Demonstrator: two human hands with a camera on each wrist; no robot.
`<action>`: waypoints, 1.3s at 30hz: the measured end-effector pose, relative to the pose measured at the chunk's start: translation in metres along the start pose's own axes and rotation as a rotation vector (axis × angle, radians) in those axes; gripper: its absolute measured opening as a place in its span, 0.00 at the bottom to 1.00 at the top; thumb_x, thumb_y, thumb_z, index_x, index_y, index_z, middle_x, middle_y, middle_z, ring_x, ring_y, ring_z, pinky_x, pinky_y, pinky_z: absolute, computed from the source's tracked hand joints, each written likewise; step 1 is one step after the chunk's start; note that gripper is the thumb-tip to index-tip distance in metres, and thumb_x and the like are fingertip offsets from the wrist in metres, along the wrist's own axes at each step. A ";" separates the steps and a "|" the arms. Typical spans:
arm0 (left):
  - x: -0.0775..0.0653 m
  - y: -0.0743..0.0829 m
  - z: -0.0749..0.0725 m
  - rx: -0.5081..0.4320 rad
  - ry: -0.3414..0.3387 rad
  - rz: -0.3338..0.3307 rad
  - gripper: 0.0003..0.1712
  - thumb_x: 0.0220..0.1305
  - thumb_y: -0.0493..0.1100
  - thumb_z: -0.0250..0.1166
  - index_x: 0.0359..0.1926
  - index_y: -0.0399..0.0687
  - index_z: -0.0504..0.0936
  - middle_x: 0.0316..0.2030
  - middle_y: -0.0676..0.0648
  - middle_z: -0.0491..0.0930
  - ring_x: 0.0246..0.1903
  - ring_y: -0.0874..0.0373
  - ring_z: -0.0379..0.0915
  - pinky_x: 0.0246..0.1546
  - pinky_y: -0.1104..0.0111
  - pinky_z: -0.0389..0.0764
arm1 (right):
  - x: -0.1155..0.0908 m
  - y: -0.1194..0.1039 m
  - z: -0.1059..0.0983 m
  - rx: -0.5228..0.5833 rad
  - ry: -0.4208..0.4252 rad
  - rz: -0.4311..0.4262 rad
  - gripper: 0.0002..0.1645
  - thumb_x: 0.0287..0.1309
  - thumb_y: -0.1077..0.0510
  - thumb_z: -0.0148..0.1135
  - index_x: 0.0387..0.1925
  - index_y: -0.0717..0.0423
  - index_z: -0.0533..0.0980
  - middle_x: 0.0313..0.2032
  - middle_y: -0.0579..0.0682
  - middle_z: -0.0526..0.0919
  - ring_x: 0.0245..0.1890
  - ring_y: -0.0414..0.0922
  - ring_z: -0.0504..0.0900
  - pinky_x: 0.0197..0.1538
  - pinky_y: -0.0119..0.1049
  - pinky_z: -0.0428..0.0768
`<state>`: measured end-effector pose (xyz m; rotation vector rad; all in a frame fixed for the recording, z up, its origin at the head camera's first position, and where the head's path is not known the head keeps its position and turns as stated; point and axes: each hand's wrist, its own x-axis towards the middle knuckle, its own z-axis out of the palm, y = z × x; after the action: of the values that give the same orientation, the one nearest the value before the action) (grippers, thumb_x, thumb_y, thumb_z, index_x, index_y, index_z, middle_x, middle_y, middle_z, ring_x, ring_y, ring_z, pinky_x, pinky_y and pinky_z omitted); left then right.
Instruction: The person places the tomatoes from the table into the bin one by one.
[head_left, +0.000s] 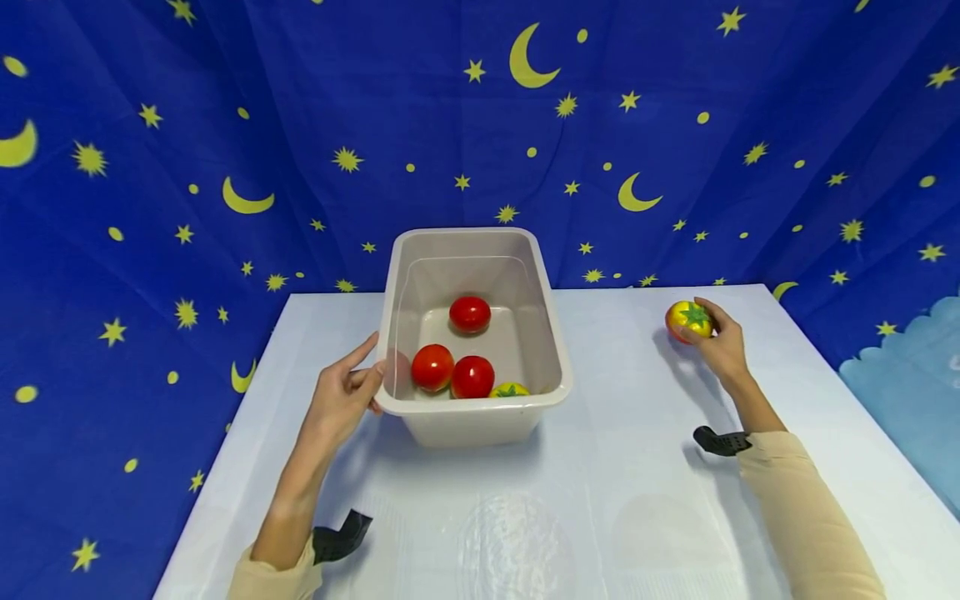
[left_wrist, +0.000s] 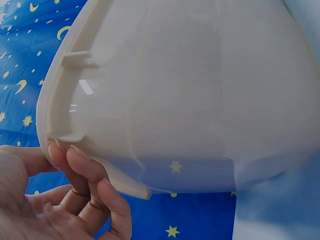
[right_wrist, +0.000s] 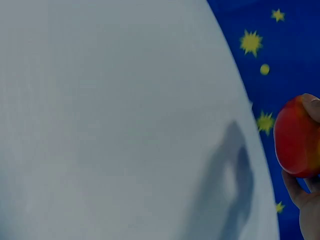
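Nearest, the left hand (head_left: 341, 400) rests with loosely bent fingers (left_wrist: 82, 162) against the rim at the left near corner of the beige tub (head_left: 551, 350), which stands on the white surface (head_left: 600, 500). Inside the tub lie three red tomatoes (head_left: 432, 367) and a yellow-green one (head_left: 510, 389) by the near wall. Farther right, well apart from the tub, the right hand (head_left: 720, 346) curls its fingers around a yellow-red tomato (head_left: 688, 321), held just above the surface. Behind hangs a blue starry cloth (head_left: 300, 125).
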<state>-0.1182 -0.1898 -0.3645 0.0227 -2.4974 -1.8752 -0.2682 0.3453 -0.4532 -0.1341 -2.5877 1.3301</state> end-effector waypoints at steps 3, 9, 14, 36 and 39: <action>0.000 -0.001 -0.001 -0.002 -0.003 0.006 0.31 0.72 0.36 0.54 0.73 0.40 0.60 0.34 0.31 0.84 0.17 0.63 0.72 0.22 0.73 0.77 | 0.002 -0.013 0.004 -0.002 -0.005 -0.033 0.37 0.63 0.59 0.62 0.71 0.59 0.61 0.69 0.64 0.64 0.64 0.59 0.65 0.67 0.47 0.68; 0.001 -0.001 -0.001 -0.008 0.000 0.014 0.31 0.72 0.36 0.55 0.73 0.39 0.60 0.36 0.30 0.84 0.17 0.63 0.72 0.22 0.73 0.78 | 0.008 -0.033 0.014 0.012 -0.004 -0.106 0.36 0.62 0.59 0.64 0.70 0.58 0.64 0.67 0.62 0.67 0.61 0.54 0.68 0.56 0.29 0.71; 0.000 -0.001 -0.001 -0.020 0.001 0.006 0.31 0.72 0.36 0.55 0.73 0.39 0.60 0.35 0.30 0.84 0.17 0.64 0.71 0.22 0.73 0.77 | 0.007 -0.052 0.023 0.083 -0.015 -0.112 0.36 0.63 0.59 0.64 0.70 0.57 0.64 0.66 0.62 0.68 0.61 0.51 0.68 0.62 0.38 0.71; 0.000 0.000 0.001 -0.010 0.012 -0.003 0.30 0.72 0.36 0.55 0.73 0.40 0.60 0.38 0.28 0.83 0.17 0.64 0.72 0.23 0.73 0.77 | -0.004 -0.132 0.058 0.257 -0.135 -0.332 0.35 0.61 0.59 0.66 0.69 0.55 0.67 0.63 0.58 0.71 0.54 0.38 0.71 0.58 0.21 0.72; 0.000 0.000 0.001 -0.004 0.012 -0.006 0.30 0.73 0.37 0.55 0.73 0.40 0.60 0.37 0.29 0.84 0.17 0.64 0.72 0.23 0.73 0.77 | -0.007 -0.144 0.063 0.301 -0.162 -0.363 0.36 0.60 0.61 0.66 0.68 0.58 0.66 0.64 0.58 0.71 0.56 0.39 0.72 0.60 0.22 0.71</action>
<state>-0.1182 -0.1892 -0.3643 0.0414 -2.4892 -1.8764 -0.2732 0.2100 -0.3727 0.4871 -2.3413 1.6125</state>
